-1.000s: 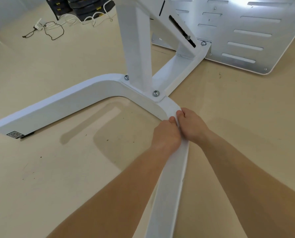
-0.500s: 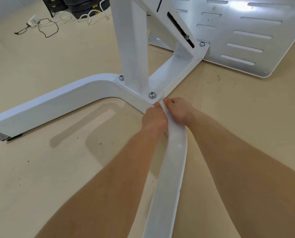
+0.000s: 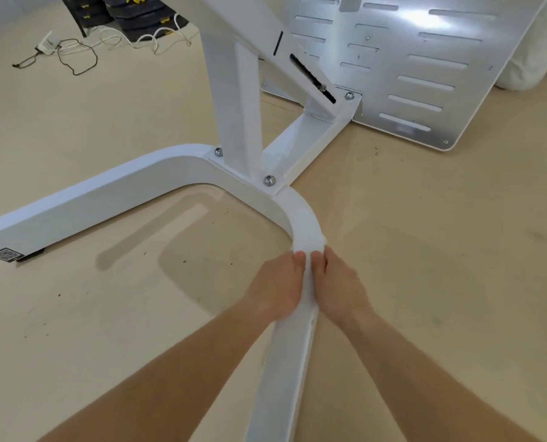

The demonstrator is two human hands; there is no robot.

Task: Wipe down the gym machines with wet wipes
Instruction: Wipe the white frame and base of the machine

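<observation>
Nearest the camera, the near base leg [image 3: 284, 378] of the white machine frame runs from the bottom edge up to a curved corner. The left hand [image 3: 273, 283] and right hand [image 3: 339, 283] straddle it side by side, thumbs nearly touching on top and fingers curled down either flank, out of sight. Both clasp the wet wipe [image 3: 308, 242], which is wrapped over the leg and shows as a rumpled white edge just ahead of the thumbs, at the start of the bend. Beyond lie the bolted joint plate [image 3: 269, 180], the upright post [image 3: 238, 106] and the long left beam [image 3: 90, 199] resting on the floor [image 3: 425, 250]. Farthest back stand a slotted metal panel [image 3: 425, 74] and loose cables [image 3: 74, 55]. Assessment: work appears confined to this leg. No damp trace separates wiped from unwiped paint, so coverage cannot be confirmed. The bend, joint, post, beam and panel are judged outstanding.
</observation>
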